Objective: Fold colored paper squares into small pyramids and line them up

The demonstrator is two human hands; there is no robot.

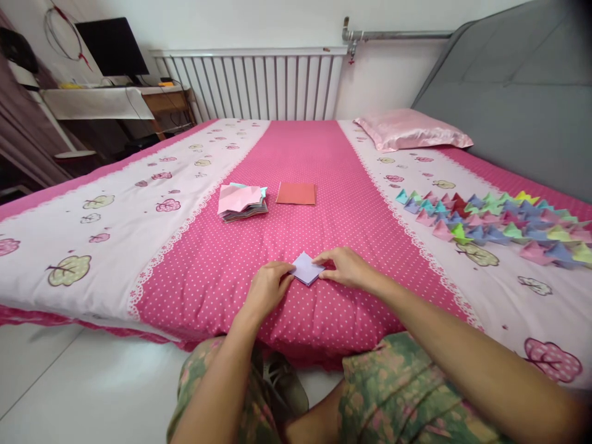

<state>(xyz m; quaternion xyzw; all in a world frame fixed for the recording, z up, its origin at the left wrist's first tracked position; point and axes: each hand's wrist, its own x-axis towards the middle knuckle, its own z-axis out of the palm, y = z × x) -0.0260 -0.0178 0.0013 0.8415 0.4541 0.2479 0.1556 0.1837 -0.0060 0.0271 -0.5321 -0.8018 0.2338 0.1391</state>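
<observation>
A small lavender sheet of origami paper, folded into a layered square, lies on the pink dotted bedspread with one corner pointing away from me. My left hand pinches its left corner between thumb and fingers. At the right corner, my right hand holds the paper with thumb below and index finger on top. Farther back sits a loose pile of creased papers, pink on top. Beside that pile lies a flat stack of red-brown square paper.
Rows of folded paper shapes in many colours stand on the bed at the right. A pink pillow rests behind them, near the grey headboard. A white radiator and a desk with a monitor are at the back.
</observation>
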